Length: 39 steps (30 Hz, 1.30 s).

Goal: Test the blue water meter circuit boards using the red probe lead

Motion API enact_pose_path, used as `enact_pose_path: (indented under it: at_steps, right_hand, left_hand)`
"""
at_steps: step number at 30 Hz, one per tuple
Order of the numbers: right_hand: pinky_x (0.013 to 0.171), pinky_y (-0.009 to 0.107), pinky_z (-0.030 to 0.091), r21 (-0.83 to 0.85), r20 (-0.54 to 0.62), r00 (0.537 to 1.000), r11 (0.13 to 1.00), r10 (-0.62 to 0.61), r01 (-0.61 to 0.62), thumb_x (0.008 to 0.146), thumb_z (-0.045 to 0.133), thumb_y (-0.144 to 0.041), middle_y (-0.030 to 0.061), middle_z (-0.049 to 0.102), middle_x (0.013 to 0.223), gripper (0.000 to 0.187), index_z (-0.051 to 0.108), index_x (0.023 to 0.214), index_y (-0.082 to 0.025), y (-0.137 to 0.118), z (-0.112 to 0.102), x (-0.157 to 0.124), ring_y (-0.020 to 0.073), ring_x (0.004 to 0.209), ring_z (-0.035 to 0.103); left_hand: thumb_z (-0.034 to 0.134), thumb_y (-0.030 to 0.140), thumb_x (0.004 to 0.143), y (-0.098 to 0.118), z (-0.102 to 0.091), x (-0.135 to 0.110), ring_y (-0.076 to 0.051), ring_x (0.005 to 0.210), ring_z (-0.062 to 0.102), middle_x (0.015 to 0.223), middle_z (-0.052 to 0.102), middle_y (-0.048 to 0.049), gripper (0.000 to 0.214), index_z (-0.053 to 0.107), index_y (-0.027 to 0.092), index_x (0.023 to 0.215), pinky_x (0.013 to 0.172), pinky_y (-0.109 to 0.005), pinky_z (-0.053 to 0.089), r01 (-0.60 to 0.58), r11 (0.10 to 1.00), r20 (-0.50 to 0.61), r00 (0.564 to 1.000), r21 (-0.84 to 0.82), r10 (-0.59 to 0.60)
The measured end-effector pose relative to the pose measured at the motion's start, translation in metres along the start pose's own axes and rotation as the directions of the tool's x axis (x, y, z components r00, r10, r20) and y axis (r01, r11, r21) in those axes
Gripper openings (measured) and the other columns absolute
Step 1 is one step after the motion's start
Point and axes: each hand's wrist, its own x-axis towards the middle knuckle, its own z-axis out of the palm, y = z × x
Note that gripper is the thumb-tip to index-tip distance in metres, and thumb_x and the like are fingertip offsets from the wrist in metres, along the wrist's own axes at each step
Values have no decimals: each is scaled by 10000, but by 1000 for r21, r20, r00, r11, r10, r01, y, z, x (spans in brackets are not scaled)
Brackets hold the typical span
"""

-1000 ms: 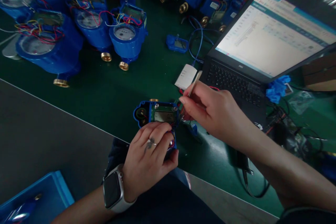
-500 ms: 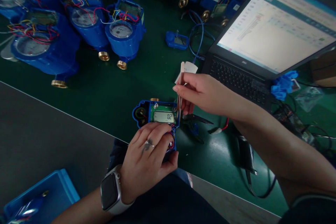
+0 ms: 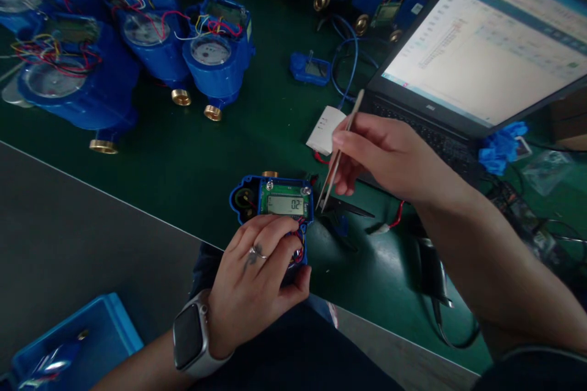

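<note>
Both grips are busy, one object apiece: the right hand [image 3: 380,156] pinches one pair of tweezers [image 3: 335,165], and the left hand [image 3: 259,275] grasps one open blue meter [image 3: 276,188] between fingers and thumb. That meter lies at the near edge of the green counter [image 3: 261,140], its single display [image 3: 285,204] uncovered and reading 02. Two tweezer tips, slightly parted, sit just beside its wall, apart from the circuit board. Left fingers cover part of the lower compartment, where several thin wires show. One ring [image 3: 257,253] and one watch [image 3: 190,333] are on the left hand and wrist.

Four larger blue meters [image 3: 215,67] stand at the left; more crowd the back, too overlapped to count. One small blue housing [image 3: 309,68], one white box [image 3: 325,130] and one laptop [image 3: 486,43] lie beyond the right hand. One dark tool [image 3: 352,207] and one red lead [image 3: 398,215] rest below it. One blue tray [image 3: 120,321] sits at lower left.
</note>
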Motion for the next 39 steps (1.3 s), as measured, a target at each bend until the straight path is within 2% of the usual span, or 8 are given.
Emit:
enact_pose_path:
  at_steps: [4, 6, 11, 17, 23, 30, 36, 39]
  right_hand:
    - [443, 192, 539, -107, -245, 944, 974, -219, 199, 894, 625, -237, -21, 676, 702, 50, 663, 891, -206, -3, 8, -38, 99, 524, 642]
    - [481, 201, 548, -164, -322, 895, 949, -310, 269, 859, 659, -154, -14, 700, 828, 138, 704, 969, -224, 1, 14, -57, 99, 594, 664]
    - [582, 273, 572, -367, -361, 824, 879, -436, 304, 751, 719, -44, -17, 721, 844, 312, 705, 988, -246, 12, 28, -87, 152, 724, 675]
    - [460, 256, 555, -677, -185, 845, 688, -501, 259, 789, 700, -98, -2, 730, 843, 253, 670, 983, -257, 0, 36, -94, 148, 646, 672]
    - [459, 256, 572, -768, -109, 841, 582, -530, 267, 792, 701, -123, -6, 734, 823, 207, 656, 935, -266, -7, 37, -95, 158, 647, 695]
    - [490, 221, 589, -772, -59, 850, 564, -524, 294, 795, 704, -124, 0, 732, 834, 194, 645, 938, -241, -11, 35, -91, 145, 658, 695]
    - [521, 200, 598, -698, 111, 853, 571, -509, 432, 826, 681, -99, 13, 718, 844, 180, 628, 948, -220, -16, 24, -80, 135, 705, 704]
    - [484, 207, 596, -713, 123, 840, 542, -528, 445, 850, 641, -107, 22, 722, 799, 148, 623, 937, -225, -13, 27, -81, 145, 672, 706]
  left_hand:
    - [659, 142, 747, 0, -1, 0, -225, 1008, 556, 1044, 605, -82, 143, 584, 127, 869, 923, -359, 456, 12, 1000, 9, 1000, -1, -12]
    - [662, 141, 745, 0, -2, 0, -223, 1005, 558, 1044, 604, -81, 144, 583, 128, 865, 915, -356, 457, 20, 1000, 11, 1000, -3, -20]
    - [658, 132, 746, -1, -2, -1, -219, 1002, 555, 1036, 598, -75, 151, 585, 129, 877, 911, -354, 454, 27, 999, 4, 1000, -21, -27]
    - [649, 136, 755, -1, -3, -1, -217, 1009, 556, 1051, 599, -73, 146, 577, 141, 883, 916, -351, 459, 25, 1000, 7, 1000, -16, -25]
    - [648, 151, 759, -1, -1, -3, -221, 1023, 549, 1053, 601, -72, 152, 586, 146, 898, 932, -356, 454, 34, 999, 18, 999, -20, -33]
    - [656, 156, 759, -1, -1, -2, -217, 1026, 549, 1048, 608, -71, 149, 587, 140, 890, 936, -343, 446, 32, 999, 19, 999, -14, -32]
    - [630, 152, 772, 0, -3, -1, -217, 1007, 561, 1014, 628, -75, 90, 588, 147, 850, 907, -344, 474, 23, 1000, 7, 1000, 17, -23]
    - [610, 171, 782, 0, -3, 0, -224, 993, 569, 1007, 640, -78, 87, 592, 154, 865, 884, -360, 496, 20, 999, -4, 1000, 32, -20]
